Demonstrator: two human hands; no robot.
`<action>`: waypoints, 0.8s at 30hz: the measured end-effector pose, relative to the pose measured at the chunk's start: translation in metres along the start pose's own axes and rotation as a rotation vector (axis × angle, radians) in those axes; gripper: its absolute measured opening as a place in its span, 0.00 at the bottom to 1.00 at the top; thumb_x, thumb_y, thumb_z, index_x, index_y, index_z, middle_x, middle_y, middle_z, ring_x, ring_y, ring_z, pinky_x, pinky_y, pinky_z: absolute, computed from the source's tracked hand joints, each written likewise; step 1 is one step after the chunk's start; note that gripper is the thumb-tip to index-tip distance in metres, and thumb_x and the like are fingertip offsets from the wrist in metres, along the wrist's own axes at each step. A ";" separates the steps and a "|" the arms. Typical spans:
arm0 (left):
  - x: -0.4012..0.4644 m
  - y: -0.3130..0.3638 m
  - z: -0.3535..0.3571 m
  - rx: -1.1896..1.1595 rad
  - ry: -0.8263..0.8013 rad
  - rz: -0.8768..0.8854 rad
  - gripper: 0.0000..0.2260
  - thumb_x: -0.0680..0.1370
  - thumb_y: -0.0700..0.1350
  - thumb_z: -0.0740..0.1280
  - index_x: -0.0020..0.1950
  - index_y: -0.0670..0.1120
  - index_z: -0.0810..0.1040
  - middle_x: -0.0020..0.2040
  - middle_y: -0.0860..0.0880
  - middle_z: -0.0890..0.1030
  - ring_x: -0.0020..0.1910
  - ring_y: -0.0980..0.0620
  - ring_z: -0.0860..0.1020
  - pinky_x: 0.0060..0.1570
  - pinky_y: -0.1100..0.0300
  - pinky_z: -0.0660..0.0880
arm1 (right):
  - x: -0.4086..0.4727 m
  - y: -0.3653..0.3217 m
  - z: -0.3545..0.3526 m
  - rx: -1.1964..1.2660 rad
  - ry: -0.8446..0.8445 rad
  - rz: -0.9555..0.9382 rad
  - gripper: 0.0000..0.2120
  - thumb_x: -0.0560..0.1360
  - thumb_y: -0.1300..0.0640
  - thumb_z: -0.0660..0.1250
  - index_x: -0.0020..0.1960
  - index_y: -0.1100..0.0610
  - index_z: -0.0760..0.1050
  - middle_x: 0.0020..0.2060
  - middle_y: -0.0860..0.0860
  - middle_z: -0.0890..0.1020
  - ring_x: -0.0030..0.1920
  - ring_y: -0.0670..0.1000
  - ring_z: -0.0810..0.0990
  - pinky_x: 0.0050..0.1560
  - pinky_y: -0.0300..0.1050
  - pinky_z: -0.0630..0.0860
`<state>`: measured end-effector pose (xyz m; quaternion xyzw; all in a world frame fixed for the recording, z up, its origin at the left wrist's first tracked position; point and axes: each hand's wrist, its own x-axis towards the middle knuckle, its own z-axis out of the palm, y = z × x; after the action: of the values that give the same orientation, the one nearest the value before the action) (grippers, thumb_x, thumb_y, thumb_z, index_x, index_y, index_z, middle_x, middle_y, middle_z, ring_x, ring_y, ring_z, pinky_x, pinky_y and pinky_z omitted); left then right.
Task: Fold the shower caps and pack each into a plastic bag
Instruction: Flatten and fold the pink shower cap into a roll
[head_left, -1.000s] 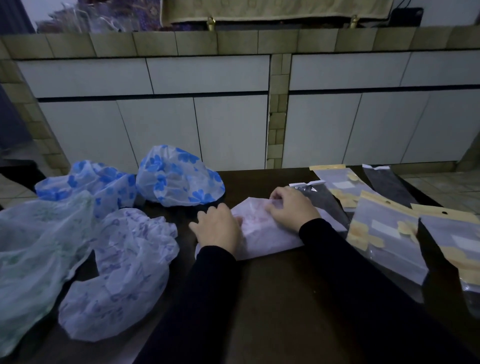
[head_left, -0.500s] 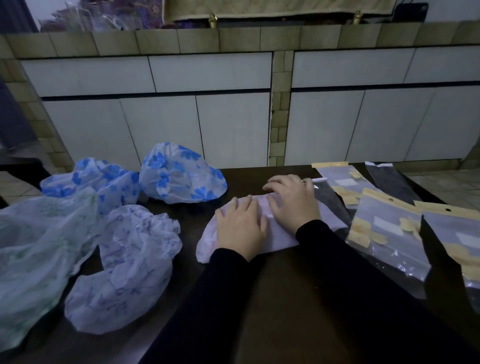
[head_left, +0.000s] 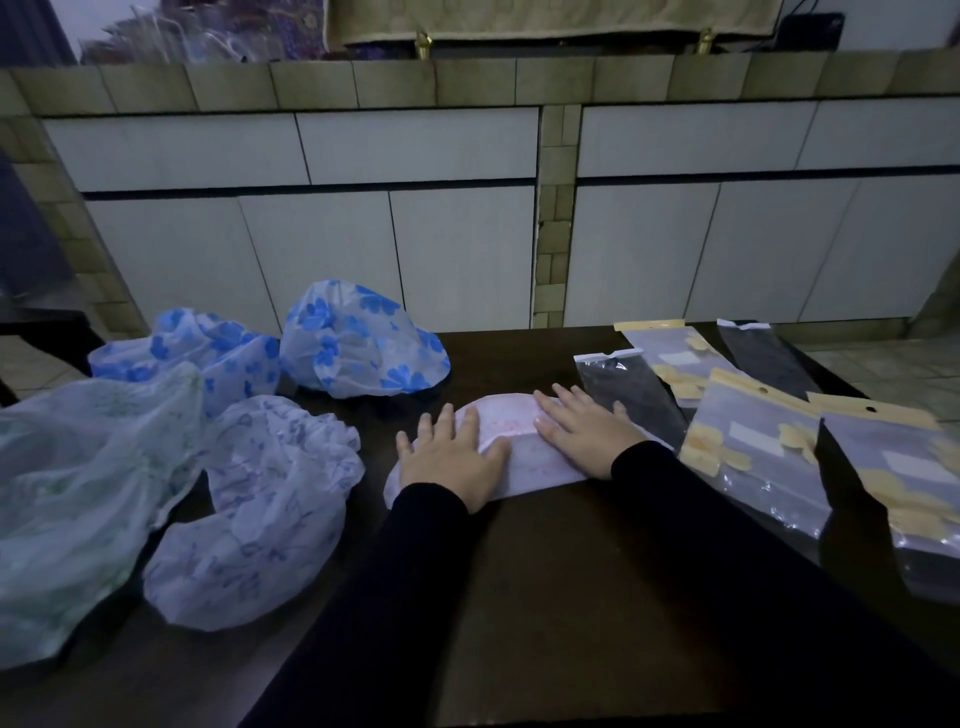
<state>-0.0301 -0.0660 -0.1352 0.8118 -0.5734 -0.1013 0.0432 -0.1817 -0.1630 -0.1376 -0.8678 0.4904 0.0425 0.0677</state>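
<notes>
A pale pink shower cap (head_left: 511, 434), folded flat, lies on the dark table (head_left: 571, 597) in the middle. My left hand (head_left: 452, 457) presses flat on its left part with straight fingers. My right hand (head_left: 584, 431) lies flat on its right part, fingers spread. Unfolded caps sit to the left: two blue-flowered caps (head_left: 363, 340) (head_left: 218, 353), a lilac-patterned cap (head_left: 260, 504) and a green-tinted cap (head_left: 78, 493). Plastic bags with yellow headers (head_left: 753, 447) (head_left: 904, 467) lie at the right.
More bags lie at the back right: a clear one with a white header (head_left: 628, 389), another with a yellow header (head_left: 670, 353) and a dark one (head_left: 763, 353). Tiled cabinets (head_left: 467, 234) stand behind the table. Bare table shows near me.
Both hands went from curled, working the cap's fold, to lying flat. The cap has been folded narrower and pressed down, and my hands have spread apart over it.
</notes>
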 end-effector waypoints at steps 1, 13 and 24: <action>-0.002 0.000 0.001 -0.012 0.004 -0.009 0.29 0.80 0.63 0.45 0.79 0.54 0.46 0.80 0.49 0.46 0.78 0.45 0.45 0.73 0.42 0.42 | 0.000 0.001 0.000 0.004 -0.004 -0.006 0.25 0.82 0.43 0.41 0.78 0.45 0.42 0.78 0.49 0.45 0.78 0.51 0.44 0.73 0.64 0.44; -0.038 0.019 -0.014 0.129 0.078 -0.240 0.36 0.77 0.68 0.50 0.73 0.41 0.67 0.73 0.41 0.60 0.71 0.40 0.59 0.59 0.46 0.66 | -0.013 -0.032 -0.008 -0.038 0.293 0.032 0.23 0.79 0.42 0.55 0.69 0.49 0.70 0.70 0.53 0.68 0.69 0.55 0.66 0.66 0.56 0.64; -0.014 0.008 0.013 -0.032 0.049 -0.031 0.45 0.71 0.75 0.45 0.79 0.47 0.43 0.80 0.47 0.44 0.77 0.40 0.43 0.72 0.36 0.45 | 0.033 -0.032 -0.001 -0.026 -0.018 -0.008 0.28 0.81 0.38 0.42 0.77 0.43 0.39 0.78 0.50 0.41 0.77 0.58 0.39 0.72 0.68 0.39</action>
<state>-0.0447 -0.0547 -0.1446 0.8222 -0.5577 -0.0910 0.0686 -0.1375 -0.1747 -0.1387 -0.8702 0.4857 0.0565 0.0609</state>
